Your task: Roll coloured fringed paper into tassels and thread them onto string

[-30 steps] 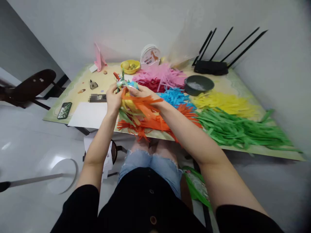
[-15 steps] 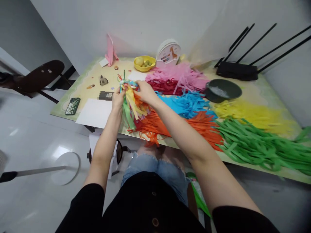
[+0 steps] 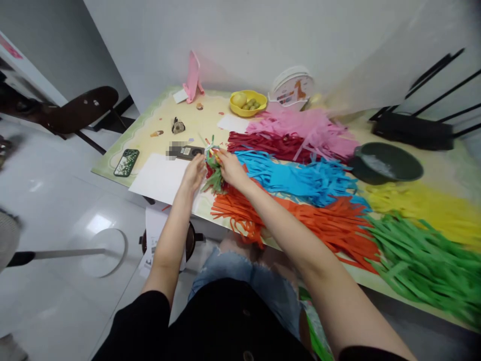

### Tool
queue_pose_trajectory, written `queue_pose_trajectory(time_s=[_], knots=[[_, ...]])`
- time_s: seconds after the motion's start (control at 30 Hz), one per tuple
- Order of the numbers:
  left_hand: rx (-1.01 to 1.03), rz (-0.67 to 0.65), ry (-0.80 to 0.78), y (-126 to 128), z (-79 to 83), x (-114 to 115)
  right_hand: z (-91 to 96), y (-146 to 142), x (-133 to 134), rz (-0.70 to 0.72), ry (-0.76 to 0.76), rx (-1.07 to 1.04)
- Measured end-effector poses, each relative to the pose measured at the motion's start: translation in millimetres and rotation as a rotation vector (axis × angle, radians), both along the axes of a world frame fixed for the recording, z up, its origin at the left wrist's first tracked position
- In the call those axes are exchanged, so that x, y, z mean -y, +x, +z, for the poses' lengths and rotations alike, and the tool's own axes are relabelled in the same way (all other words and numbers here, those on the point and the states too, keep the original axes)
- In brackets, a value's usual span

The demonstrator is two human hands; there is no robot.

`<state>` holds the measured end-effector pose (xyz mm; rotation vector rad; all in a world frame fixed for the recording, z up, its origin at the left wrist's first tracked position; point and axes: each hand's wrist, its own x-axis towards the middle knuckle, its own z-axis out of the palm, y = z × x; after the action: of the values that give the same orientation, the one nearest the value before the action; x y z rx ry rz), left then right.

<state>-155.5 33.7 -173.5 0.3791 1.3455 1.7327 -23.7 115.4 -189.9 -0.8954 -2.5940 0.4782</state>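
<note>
A bundle of multicoloured paper strips (image 3: 214,179), with green and dark red hanging down and a white-tied top, is in front of me at the table's near side. My right hand (image 3: 232,168) is closed around its right side, fingers pinching near the tied top. My left hand (image 3: 194,173) is at the bundle's left side with fingers loosely curved and apart; whether its fingertips touch the strips is hard to see. Right of the hands lie loose piles of orange strips (image 3: 319,220), blue strips (image 3: 296,173) and dark red strips (image 3: 266,144).
White paper (image 3: 160,175), a phone (image 3: 127,163) and a dark device (image 3: 188,151) lie leftward. Behind are a yellow fruit bowl (image 3: 248,104) and pink stand (image 3: 193,77). Rightward are pink (image 3: 311,128), yellow (image 3: 424,205) and green strips (image 3: 428,265), a dark bowl (image 3: 406,168) and a router (image 3: 413,130).
The view has shifted left, so the table things appear further right. The bundle has turned, showing green and dark red where yellow and orange hung. My left hand has loosened from it.
</note>
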Motion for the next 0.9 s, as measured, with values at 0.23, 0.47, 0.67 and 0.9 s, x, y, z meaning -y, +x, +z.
queue_pose_trajectory(time_s=[0.23, 0.47, 0.67, 0.9], knots=[[-0.748, 0.625, -0.462, -90.4, -48.1, 187.6, -27.1, 1.0, -4.3, -0.015, -0.086, 0.175], [-0.613, 0.352, -1.194, -66.3, -166.8, 282.8, 14.9, 8.7, -7.0, -0.033, -0.131, 0.209], [-0.627, 0.235, -1.432, -60.3, -200.9, 300.1, 66.8, 55.3, 24.2, -0.149, 0.026, -0.123], [-0.687, 0.273, -1.346, -69.6, -178.7, 312.5, 91.7, 117.0, 86.2, -0.147, 0.192, -0.312]])
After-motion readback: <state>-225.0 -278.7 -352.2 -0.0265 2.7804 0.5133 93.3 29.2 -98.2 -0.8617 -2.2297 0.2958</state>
